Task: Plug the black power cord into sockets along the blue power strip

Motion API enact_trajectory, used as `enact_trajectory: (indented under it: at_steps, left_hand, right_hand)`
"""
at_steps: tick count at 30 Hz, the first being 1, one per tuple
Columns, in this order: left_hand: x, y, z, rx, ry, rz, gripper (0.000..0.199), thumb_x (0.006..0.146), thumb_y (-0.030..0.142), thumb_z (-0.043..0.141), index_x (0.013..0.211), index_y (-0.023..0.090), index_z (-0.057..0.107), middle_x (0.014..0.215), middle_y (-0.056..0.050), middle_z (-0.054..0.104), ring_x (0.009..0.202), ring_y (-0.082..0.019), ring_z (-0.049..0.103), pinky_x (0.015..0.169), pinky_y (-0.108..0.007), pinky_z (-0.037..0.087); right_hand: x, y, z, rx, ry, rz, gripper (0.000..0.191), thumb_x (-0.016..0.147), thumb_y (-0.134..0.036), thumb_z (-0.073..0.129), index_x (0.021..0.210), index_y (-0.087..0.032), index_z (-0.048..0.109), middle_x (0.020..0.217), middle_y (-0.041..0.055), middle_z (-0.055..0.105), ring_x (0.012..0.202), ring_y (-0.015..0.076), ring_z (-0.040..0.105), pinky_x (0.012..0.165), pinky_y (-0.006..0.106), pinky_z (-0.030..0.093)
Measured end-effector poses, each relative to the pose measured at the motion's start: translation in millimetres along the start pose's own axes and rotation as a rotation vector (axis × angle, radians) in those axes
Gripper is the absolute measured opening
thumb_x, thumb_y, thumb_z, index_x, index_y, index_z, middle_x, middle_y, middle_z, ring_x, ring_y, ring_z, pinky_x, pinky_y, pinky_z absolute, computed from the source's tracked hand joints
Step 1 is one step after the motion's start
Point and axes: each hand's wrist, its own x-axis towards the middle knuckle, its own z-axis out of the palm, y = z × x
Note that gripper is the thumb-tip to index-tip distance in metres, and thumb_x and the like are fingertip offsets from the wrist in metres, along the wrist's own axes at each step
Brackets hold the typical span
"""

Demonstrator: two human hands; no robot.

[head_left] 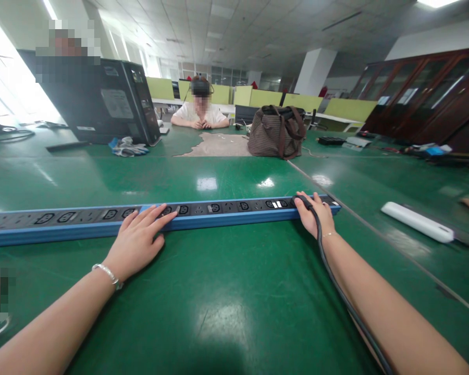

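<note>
A glossy green counter (219, 276), seen from the wearer's head, fills the lower half of the view. Across it lies a long, narrow power strip with blue sides and a black socket face (242, 208), running from the left edge to right of centre. The wearer's left hand (138, 234), below a silver bracelet (107, 275), rests palm down on the strip's middle, its fingers outstretched and loosely spread, gripping nothing. The right hand (316, 216) is at the strip's right end, its fingers closed around a black plastic plug (299, 200) at the sockets; whether the plug is fully seated cannot be told. From it a thick black cable (332, 271) trails along the right forearm to the bottom edge.

To the right, well apart from the strip, lies a white oblong plastic bar (418, 223). Farther back on the left stands a black computer tower (119, 104) with grey-and-blue work gloves (128, 148) just beside it. A brown patterned bag with dark handles (275, 135) stands right of centre. Across the counter, a person in a white top (183, 113) sits with both hands together.
</note>
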Motion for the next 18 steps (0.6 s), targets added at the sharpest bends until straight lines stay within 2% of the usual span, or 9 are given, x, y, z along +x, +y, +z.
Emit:
enact_trajectory:
  at_steps: [3,6,14,18]
  left_hand:
    - [0,0,-0.5,-0.003,-0.001,-0.007,0.053,0.082,0.025,0.039,0.134,0.032,0.046,0.145,-0.002,0.041,0.133,-0.024,0.038,0.111,-0.048,0.025]
    - [0,0,-0.5,-0.007,-0.004,-0.011,0.053,0.082,0.025,0.039,0.134,0.032,0.045,0.145,-0.002,0.041,0.133,-0.024,0.037,0.111,-0.048,0.024]
    - [0,0,0.7,0.002,-0.015,-0.008,0.055,0.081,0.024,0.039,0.135,0.033,0.044,0.146,-0.001,0.039,0.134,-0.023,0.037,0.111,-0.048,0.025]
    - [-1,0,1.8,0.002,-0.007,-0.012,0.055,0.081,0.024,0.039,0.135,0.034,0.044,0.146,0.000,0.040,0.133,-0.023,0.037,0.111,-0.048,0.025]
  right_hand:
    - [1,-1,-1,-0.003,-0.032,0.027,0.043,0.091,-0.043,0.036,0.124,-0.026,0.059,0.130,0.0039,0.057,0.132,0.0297,0.038,0.107,0.055,0.025]
    - [-3,-4,-1,-0.013,0.012,0.046,0.043,0.091,-0.043,0.037,0.125,-0.026,0.058,0.132,0.0042,0.056,0.132,0.0294,0.037,0.107,0.054,0.024]
    - [-9,-8,3,0.049,0.063,0.087,0.043,0.092,-0.044,0.036,0.125,-0.027,0.057,0.129,0.0063,0.058,0.129,0.0305,0.041,0.105,0.063,0.019]
    - [-5,-1,8,0.068,0.091,-0.003,0.043,0.090,-0.042,0.037,0.120,-0.022,0.061,0.123,0.0088,0.062,0.127,0.0296,0.044,0.106,0.058,0.022]
